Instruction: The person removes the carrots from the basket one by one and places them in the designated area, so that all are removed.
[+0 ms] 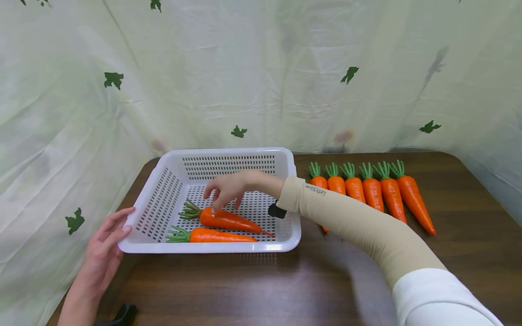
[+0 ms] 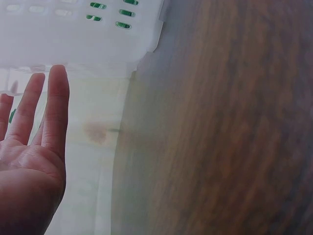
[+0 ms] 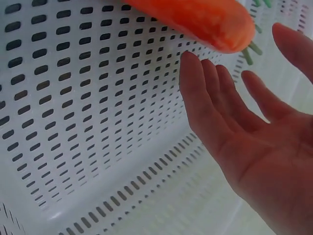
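Basket [image 1: 208,248] is holding two carrots [image 1: 228,220] | right hand [image 1: 231,187] is hovering (fingers parted, empty) | left hand [image 1: 103,249] is touching its side, fingers straight

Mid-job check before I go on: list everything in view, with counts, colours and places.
Basket: 1, white, on the table's left part
Carrots in basket: 2, orange with green tops, lying on its floor
Carrots on table: 6, orange with green tops, in a row right of the basket, some partly hidden
Table: 1, dark brown, beneath everything
Sheet: colour pale green-white, behind the table, count unclear
Leaf shapes: several, dark green, on the sheet
Sleeve: 1, beige then white, right arm
Left hand: 1, bare, at the basket's left rim
Right hand: 1, bare, by the farther basket carrot, not gripping it
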`<action>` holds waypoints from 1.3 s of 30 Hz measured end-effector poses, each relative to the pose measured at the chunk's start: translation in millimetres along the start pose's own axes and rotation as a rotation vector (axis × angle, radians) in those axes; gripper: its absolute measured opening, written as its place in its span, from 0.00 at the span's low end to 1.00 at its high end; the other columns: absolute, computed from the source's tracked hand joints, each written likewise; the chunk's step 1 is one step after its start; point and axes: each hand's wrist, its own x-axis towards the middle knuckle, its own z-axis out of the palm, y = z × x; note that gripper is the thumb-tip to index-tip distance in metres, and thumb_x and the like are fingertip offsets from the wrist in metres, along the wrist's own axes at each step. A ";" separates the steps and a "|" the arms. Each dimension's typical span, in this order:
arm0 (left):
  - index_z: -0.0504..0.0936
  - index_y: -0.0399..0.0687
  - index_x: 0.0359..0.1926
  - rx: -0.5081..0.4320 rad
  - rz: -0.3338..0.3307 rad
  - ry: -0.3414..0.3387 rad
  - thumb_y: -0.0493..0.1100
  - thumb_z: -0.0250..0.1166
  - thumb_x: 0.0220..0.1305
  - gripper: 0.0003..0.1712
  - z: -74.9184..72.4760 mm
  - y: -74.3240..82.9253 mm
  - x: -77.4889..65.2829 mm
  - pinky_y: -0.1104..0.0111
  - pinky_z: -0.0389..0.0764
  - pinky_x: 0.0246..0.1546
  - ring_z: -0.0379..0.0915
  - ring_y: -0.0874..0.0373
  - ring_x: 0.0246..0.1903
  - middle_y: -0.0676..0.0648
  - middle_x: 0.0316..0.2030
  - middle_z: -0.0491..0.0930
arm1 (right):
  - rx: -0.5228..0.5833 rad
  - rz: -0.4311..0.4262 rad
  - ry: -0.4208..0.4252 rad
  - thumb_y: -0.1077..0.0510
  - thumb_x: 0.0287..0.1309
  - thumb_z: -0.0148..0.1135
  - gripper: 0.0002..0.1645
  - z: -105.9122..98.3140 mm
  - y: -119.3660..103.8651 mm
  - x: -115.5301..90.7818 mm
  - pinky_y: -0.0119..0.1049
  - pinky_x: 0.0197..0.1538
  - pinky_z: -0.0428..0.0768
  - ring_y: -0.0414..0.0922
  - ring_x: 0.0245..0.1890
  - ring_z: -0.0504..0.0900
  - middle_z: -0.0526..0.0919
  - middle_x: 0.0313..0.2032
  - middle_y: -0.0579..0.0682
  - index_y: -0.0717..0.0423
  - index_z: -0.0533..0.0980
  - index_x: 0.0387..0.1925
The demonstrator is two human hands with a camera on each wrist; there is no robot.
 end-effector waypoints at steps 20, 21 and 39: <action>0.64 0.56 0.71 0.014 -0.005 0.010 0.39 0.52 0.74 0.26 1.2 -1.1 1.5 0.69 0.79 0.46 0.65 0.59 0.57 0.54 0.66 0.62 | -0.051 0.071 -0.089 0.56 0.62 0.66 0.34 7.7 7.5 15.3 0.44 0.39 0.84 0.44 0.49 0.77 0.73 0.58 0.52 0.48 0.66 0.67; 0.64 0.56 0.71 0.012 -0.005 0.012 0.39 0.52 0.74 0.26 1.1 -1.3 1.5 0.69 0.79 0.46 0.66 0.60 0.57 0.54 0.66 0.62 | -0.059 0.073 -0.090 0.56 0.62 0.66 0.33 8.2 7.5 15.3 0.44 0.40 0.85 0.44 0.49 0.77 0.73 0.58 0.52 0.47 0.67 0.67; 0.65 0.57 0.71 0.014 -0.006 0.012 0.39 0.52 0.74 0.26 -0.3 -1.6 1.9 0.69 0.79 0.46 0.66 0.60 0.57 0.55 0.66 0.63 | -0.125 0.020 -0.042 0.59 0.61 0.67 0.28 11.4 7.0 16.3 0.41 0.38 0.84 0.45 0.45 0.78 0.75 0.50 0.49 0.48 0.72 0.62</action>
